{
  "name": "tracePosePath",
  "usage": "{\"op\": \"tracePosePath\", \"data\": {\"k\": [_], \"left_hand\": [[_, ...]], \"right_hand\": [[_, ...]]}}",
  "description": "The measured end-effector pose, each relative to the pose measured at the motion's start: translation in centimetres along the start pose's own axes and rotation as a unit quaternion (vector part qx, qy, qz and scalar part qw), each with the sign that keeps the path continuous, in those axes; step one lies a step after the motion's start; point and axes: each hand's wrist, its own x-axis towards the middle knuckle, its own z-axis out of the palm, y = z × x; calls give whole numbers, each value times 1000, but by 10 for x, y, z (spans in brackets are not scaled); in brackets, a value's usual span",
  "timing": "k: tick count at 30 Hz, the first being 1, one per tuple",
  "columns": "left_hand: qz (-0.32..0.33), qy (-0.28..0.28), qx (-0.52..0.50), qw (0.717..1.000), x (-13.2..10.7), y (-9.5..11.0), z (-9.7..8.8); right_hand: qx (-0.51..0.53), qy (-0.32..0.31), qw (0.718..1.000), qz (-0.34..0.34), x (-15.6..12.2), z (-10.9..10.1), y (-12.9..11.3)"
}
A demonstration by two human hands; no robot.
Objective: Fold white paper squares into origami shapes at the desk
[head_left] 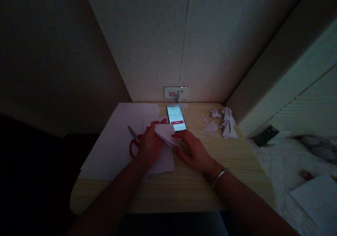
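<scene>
Both hands hold a folded piece of white paper (166, 132) above the middle of the table. My left hand (150, 143) is closed on its left side, with the thumb side toward the phone. At the right edge, my right hand (193, 150) pinches the paper between thumb and fingers; a bracelet sits on that wrist. Scissors (133, 148) with red handles lie partly behind my left hand, on white sheets (110, 148). Just beyond the held paper lies a phone (175, 113) with a lit timer screen.
Several folded paper figures (228, 125) stand at the table's back right, beside a small paper scrap (211, 127). A wall socket (176, 92) with a plug is behind the wooden table (210, 194). On the bed at right lie a dark packet (266, 136) and a white sheet (316, 197).
</scene>
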Motion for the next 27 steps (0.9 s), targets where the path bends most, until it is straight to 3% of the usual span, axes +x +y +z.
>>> {"op": "tracePosePath", "data": {"k": [4,10,12,17,21,23,27], "left_hand": [[12,-17,24,1000,3,-5,-4],[55,-57,131,988,5,-11,-10],[66,-43,176,981,6,-10,-12],[18,-10,232,973,7,-1,-15],[-49,-36,245,968,7,6,-15],[-71,-40,254,964,7,9,-15],[-94,-52,267,958,6,13,-13]], "right_hand": [[9,39,998,58,-1,1,4],[73,177,972,134,0,-4,8],[103,182,968,140,0,-5,12],[202,116,957,169,2,-15,17],[345,-21,922,175,0,-30,15],[347,-67,923,155,-1,-37,12],[320,-97,934,121,-1,-43,12]]}}
